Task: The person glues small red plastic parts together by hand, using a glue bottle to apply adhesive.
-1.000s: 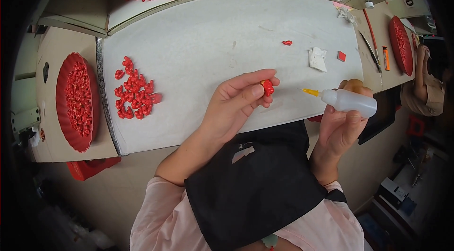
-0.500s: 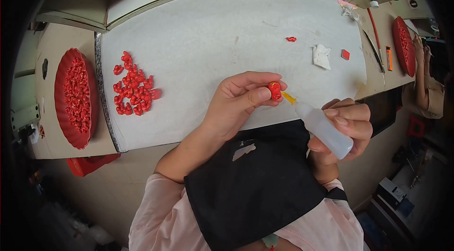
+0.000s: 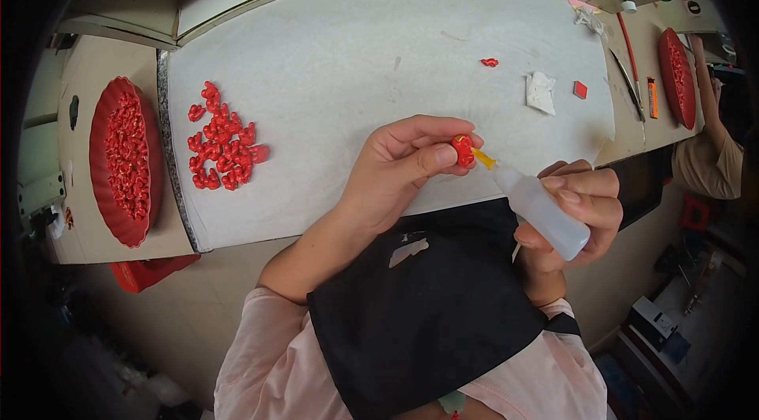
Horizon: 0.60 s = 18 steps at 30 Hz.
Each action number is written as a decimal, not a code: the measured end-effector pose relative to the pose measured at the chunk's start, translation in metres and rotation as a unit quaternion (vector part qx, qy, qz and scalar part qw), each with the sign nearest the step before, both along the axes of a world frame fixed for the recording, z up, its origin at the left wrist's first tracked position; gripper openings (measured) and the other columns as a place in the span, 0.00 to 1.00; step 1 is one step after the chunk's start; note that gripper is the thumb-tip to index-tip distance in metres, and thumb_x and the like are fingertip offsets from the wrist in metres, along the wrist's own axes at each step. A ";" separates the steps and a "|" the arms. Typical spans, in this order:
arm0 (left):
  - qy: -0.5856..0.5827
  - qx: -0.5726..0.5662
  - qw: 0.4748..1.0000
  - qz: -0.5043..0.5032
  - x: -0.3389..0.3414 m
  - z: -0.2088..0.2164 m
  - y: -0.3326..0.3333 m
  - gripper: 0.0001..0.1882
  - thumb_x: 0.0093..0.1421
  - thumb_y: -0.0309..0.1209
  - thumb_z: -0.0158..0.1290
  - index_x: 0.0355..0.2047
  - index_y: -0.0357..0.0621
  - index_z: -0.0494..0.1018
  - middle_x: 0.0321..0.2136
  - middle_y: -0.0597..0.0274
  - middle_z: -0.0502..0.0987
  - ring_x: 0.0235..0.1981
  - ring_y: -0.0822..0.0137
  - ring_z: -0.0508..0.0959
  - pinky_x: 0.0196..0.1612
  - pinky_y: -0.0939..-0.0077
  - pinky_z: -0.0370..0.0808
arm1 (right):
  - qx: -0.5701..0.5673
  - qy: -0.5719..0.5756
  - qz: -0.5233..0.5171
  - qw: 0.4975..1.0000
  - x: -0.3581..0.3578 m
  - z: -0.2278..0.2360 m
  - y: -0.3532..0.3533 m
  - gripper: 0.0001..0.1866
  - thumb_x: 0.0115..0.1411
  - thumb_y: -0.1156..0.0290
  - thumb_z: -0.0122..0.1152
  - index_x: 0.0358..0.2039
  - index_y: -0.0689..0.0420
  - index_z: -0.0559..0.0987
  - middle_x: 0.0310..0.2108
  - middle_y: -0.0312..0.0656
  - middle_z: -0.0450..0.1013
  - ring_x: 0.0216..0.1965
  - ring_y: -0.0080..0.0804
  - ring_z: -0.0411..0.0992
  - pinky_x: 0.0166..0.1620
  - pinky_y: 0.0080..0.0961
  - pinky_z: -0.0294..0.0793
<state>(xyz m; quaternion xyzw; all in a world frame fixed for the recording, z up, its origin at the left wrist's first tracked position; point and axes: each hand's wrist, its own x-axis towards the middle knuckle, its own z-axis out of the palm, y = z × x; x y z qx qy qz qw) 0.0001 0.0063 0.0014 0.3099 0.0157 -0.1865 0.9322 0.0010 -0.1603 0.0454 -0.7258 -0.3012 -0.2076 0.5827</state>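
Between the thumb and fingers of my left hand (image 3: 411, 157) is a small glossy red figurine (image 3: 464, 151) with a yellow mark on it. My right hand (image 3: 581, 202) is wrapped round a translucent white squeeze bottle (image 3: 545, 210), tilted with its base down to the right. The bottle's yellow-orange tip (image 3: 485, 159) points at the figurine and looks to be touching it or very close. A cluster of similar red figurines (image 3: 225, 143) lies on the white paper to the left. One more red piece (image 3: 489, 62) lies alone beyond my hands.
White paper (image 3: 340, 48) covers the tabletop. At the left stands a fluted red dish (image 3: 99, 159) full of red pieces; another red dish (image 3: 686, 107) is far right, by a co-worker's arm (image 3: 711, 119). Crumpled tissue (image 3: 541, 93), a red square (image 3: 580, 89) and an orange tube (image 3: 652, 97) lie to the right.
The figurine has turned slightly in my left fingers, and a yellow mark now shows along it. The co-worker's arm at the far right has shifted. My bottle hand has barely moved.
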 end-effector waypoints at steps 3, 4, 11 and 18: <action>-0.001 0.000 1.000 0.000 0.000 0.000 0.000 0.12 0.51 0.24 0.46 0.38 0.38 0.67 0.34 0.52 0.71 0.34 0.69 0.72 0.38 0.79 0.70 | 0.006 0.001 -0.005 1.000 0.001 -0.001 0.001 0.24 0.33 0.70 0.70 0.32 0.57 0.68 0.27 0.39 0.63 0.22 0.24 0.65 0.26 0.16 0.65; -0.005 0.001 1.000 0.001 0.000 -0.001 -0.001 0.12 0.51 0.24 0.46 0.38 0.38 0.67 0.34 0.53 0.71 0.33 0.69 0.72 0.38 0.79 0.70 | 0.010 0.004 -0.006 1.000 0.001 -0.002 0.001 0.24 0.33 0.70 0.69 0.32 0.57 0.68 0.27 0.40 0.63 0.22 0.24 0.65 0.26 0.16 0.65; -0.007 0.005 1.000 0.002 0.000 -0.001 0.000 0.12 0.51 0.24 0.46 0.37 0.38 0.67 0.34 0.53 0.71 0.33 0.70 0.72 0.38 0.79 0.69 | 0.003 0.001 -0.015 1.000 0.002 -0.002 0.003 0.24 0.33 0.70 0.69 0.31 0.58 0.68 0.28 0.40 0.62 0.23 0.24 0.66 0.26 0.16 0.65; -0.008 0.003 1.000 0.001 0.000 -0.001 -0.001 0.11 0.52 0.24 0.46 0.37 0.38 0.67 0.34 0.53 0.71 0.33 0.70 0.72 0.38 0.79 0.69 | 0.020 0.001 -0.010 1.000 0.001 -0.001 0.002 0.24 0.33 0.71 0.69 0.31 0.57 0.68 0.27 0.39 0.62 0.24 0.24 0.67 0.27 0.16 0.66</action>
